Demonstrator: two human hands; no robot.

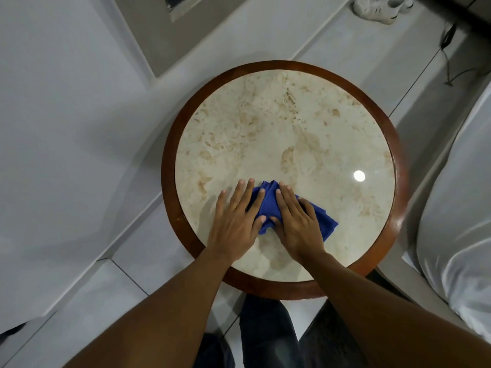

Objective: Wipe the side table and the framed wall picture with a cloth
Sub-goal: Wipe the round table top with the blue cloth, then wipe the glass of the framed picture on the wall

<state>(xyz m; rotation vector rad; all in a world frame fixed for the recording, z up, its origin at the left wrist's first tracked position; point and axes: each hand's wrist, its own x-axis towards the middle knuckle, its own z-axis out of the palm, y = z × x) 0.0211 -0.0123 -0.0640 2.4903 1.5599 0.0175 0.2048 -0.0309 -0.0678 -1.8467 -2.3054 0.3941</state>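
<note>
A round side table with a beige marble top and a dark wooden rim stands below me. A crumpled blue cloth lies on the near part of the top. My left hand lies flat with fingers spread, its inner fingers and thumb over the cloth's left edge. My right hand presses flat on the cloth's right half. The framed picture hangs on the wall at the upper left, only its lower corner showing.
A white wall fills the left. White bedding lies close to the table on the right. White sneakers and a dark cable are on the pale tiled floor beyond. My legs stand just below the table's near rim.
</note>
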